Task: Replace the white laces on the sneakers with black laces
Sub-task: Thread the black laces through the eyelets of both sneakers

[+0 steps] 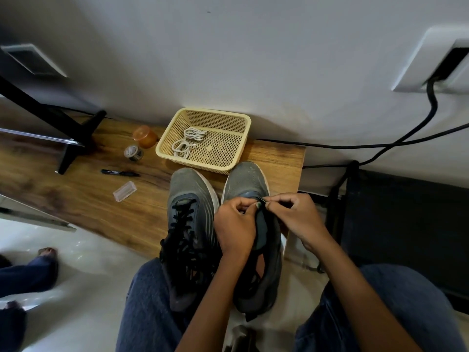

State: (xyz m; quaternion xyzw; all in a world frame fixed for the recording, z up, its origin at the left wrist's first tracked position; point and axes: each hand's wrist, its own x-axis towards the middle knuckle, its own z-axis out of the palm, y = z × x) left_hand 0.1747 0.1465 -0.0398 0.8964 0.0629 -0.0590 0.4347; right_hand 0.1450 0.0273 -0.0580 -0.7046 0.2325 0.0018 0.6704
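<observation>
Both hands pinch a black lace at the lowest eyelets of the right sneaker, left hand and right hand fingertips nearly touching; next, likely cross-threading upward. White laces lie beyond in the basket.

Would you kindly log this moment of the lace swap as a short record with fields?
left sneaker: already threaded with a black lace
right sneaker: being laced near the toe end
left hand: pinches at the right sneaker's eyelets
right hand: pinches the black lace
white laces: two bundles lying in the basket
table: also bears a black marker, clear plastic box, tape roll, orange cup
</observation>
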